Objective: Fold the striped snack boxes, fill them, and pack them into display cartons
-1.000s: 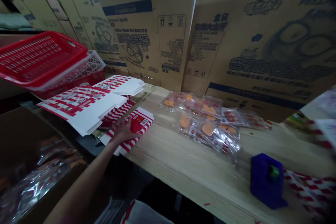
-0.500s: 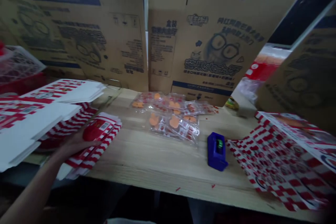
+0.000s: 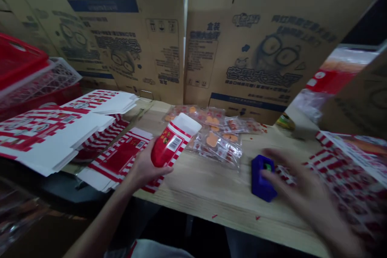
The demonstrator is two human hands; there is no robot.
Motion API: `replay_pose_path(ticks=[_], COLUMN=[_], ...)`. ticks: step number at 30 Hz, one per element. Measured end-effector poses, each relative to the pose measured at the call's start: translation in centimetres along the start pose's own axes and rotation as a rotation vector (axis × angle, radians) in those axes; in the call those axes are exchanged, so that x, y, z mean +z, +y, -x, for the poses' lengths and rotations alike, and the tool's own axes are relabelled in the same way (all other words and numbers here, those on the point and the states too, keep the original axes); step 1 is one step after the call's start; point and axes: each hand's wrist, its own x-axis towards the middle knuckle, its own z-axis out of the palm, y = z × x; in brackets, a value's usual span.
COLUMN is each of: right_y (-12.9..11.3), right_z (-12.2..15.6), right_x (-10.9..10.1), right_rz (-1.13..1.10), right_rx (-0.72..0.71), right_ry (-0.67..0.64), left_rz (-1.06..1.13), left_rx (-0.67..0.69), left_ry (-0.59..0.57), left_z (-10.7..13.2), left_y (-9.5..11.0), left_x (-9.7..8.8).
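My left hand [image 3: 148,167] is wrapped round a red-and-white striped carton [image 3: 171,142] with a barcode, its white end tilted up to the right. More flat striped cartons [image 3: 121,155] lie in a stack just left of that hand. My right hand [image 3: 305,193], blurred by motion, hovers with thumb and fingers apart at the blue tape dispenser [image 3: 260,187]. The thumb overlaps the dispenser; whether it touches cannot be made out. Clear packets [image 3: 216,141] with orange pieces inside lie in a pile beyond the held carton.
Large cardboard boxes [image 3: 256,20] stand along the back of the wooden table [image 3: 196,193]. On the left are white-and-red printed sheets [image 3: 87,127] and a red crate [image 3: 21,62]. Red-and-white checked packaging [image 3: 347,185] lies at the right. Small red scraps [image 3: 214,216] lie near the front edge.
My left hand has lifted a carton off the stack and moved right with it. My right hand has come into view by the tape dispenser. The camera view has shifted left.
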Motion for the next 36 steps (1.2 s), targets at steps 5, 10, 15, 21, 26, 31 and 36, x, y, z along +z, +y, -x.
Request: replay_pose_path(ticks=[5, 10, 15, 21, 26, 31, 36], right_y=[-1.1, -0.5, 2.0, 3.4, 3.7, 4.7, 6.9], right_z=[0.7, 1.8, 2.5, 2.1, 2.4, 5.2, 7.1], right_x=[11.6, 14.2, 13.0, 13.7, 14.2, 15.5, 16.8], right_rz=[-0.694, -0.941, -0.944, -0.933, -1.033, -1.082, -0.938], right_rx=[0.065, 0.168, 0.302, 0.363, 0.432, 0.5, 0.346], right_ry=[-0.378, -0.351, -0.271, -0.232, -0.288, -0.437, -0.14], left_rz=[0.305, 0.469, 0.772, 1.076, 0.965, 1.079, 1.085], left_rx=[0.056, 0.024, -0.15, -0.313, -0.226, -0.151, -0.134], left_ry=[-0.128, -0.124, -0.272, -0.336, -0.306, -0.179, -0.268], left_z=[3.0, 4.0, 3.5, 4.5, 4.2, 3.7, 4.5], left_y=[2.7, 2.3, 1.5, 1.1, 0.3, -1.2, -2.8], left_x=[5.8, 7.4, 7.2, 9.2, 9.3, 10.4, 12.3])
